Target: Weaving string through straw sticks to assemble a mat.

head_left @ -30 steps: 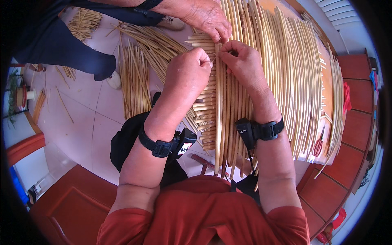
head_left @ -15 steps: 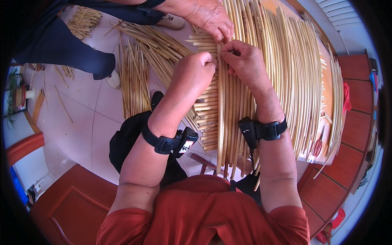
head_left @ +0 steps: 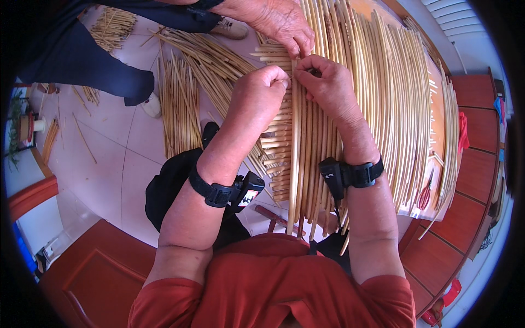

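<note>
Right now you're mid-weave, your left hand (head_left: pixel 262 90) and right hand (head_left: pixel 322 85) both pinched tight on one upright cane (head_left: pixel 296 153) near the woven panel's (head_left: pixel 394 109) left edge, so next seat it snug against its neighbours beside the co-worker's hand (head_left: pixel 281 24).

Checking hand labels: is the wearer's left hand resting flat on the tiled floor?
No: the left hand is curled into a fist against the woven cane panel, pinching at a strip beside the right hand, well above the floor.
</note>
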### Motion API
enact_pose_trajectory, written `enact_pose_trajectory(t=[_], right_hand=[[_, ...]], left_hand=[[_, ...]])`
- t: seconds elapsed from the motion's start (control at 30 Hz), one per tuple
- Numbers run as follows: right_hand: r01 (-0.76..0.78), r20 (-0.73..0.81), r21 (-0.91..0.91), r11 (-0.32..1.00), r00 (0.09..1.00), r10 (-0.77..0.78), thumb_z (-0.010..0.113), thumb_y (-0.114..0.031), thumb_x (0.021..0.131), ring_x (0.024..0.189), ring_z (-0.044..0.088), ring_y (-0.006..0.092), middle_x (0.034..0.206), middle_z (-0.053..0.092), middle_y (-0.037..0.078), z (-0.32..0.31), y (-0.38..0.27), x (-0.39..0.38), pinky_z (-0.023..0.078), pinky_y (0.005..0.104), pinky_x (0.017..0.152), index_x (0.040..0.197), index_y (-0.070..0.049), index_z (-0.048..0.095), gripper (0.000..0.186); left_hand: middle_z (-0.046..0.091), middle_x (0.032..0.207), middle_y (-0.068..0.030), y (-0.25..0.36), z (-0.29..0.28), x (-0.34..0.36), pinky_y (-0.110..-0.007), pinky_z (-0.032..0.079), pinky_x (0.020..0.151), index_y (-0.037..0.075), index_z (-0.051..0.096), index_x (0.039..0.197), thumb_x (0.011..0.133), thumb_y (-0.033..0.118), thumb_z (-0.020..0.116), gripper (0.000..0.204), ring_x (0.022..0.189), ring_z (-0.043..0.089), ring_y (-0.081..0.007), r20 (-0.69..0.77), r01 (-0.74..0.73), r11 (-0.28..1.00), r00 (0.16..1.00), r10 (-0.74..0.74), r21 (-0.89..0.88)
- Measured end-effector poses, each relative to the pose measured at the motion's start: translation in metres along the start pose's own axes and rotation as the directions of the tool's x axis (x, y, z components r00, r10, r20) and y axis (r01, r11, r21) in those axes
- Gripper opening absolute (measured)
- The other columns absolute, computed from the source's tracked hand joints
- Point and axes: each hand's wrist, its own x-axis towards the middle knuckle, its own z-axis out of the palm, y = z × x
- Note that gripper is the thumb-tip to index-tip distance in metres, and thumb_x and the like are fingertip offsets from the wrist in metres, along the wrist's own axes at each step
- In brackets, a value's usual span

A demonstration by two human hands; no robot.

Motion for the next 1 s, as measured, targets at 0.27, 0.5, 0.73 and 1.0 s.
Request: enact_pose_trajectory(t=[0.27,0.5,0.73,1.0], right_hand=[[-0.006,0.021,-0.006,1.0,1.0,0.006,0.065,-0.012,0.084,0.056,0.054,0.0038,0.07,0.06,-0.001,-0.001,0.004,0.0,0.045,0.0188,0.053,0.093,-0.002,0.067,0.013],[0.057,0.018,-0.022,0.998,0.998,-0.057,0.064,-0.013,0.085,0.055,0.052,0.0036,0.069,0.059,-0.002,0.0,0.005,0.002,0.044,0.0188,0.052,0.093,-0.002,0.066,0.014],[-0.02,0.018,0.046,0.999,1.0,0.019,0.063,-0.017,0.081,0.055,0.056,0.0088,0.061,0.06,0.004,0.001,0.007,0.002,0.048,0.0259,0.056,0.09,-0.006,0.068,0.015],[-0.097,0.097,0.223,0.97,0.992,0.077,0.061,-0.013,0.087,0.055,0.052,0.0042,0.068,0.058,-0.003,-0.005,-0.001,0.002,0.043,0.0194,0.049,0.093,-0.003,0.067,0.013]], left_hand=[[0.055,0.069,0.0043,0.003,0.0,-0.002,-0.018,0.035,0.048,0.001,0.063,0.094,0.089,0.005,0.057,0.009,0.054,0.042,-0.003,0.02,0.056,0.988,0.998,-0.054,-0.143],[0.048,0.064,0.0062,0.014,0.001,-0.005,-0.017,0.03,0.044,0.002,0.064,0.095,0.09,0.005,0.057,0.009,0.053,0.039,-0.0013,0.03,0.154,0.941,0.988,-0.152,-0.303],[0.045,0.063,0.0064,0.014,0.001,-0.006,-0.016,0.024,0.04,0.003,0.063,0.094,0.089,0.007,0.057,0.008,0.05,0.036,-0.0012,0.03,0.17,0.881,0.984,-0.175,-0.443],[0.046,0.059,0.0042,0.012,0.0,-0.005,-0.017,0.024,0.037,0.002,0.062,0.095,0.09,0.008,0.056,0.01,0.046,0.035,-0.0016,0.068,0.214,0.906,0.977,-0.203,-0.365]])
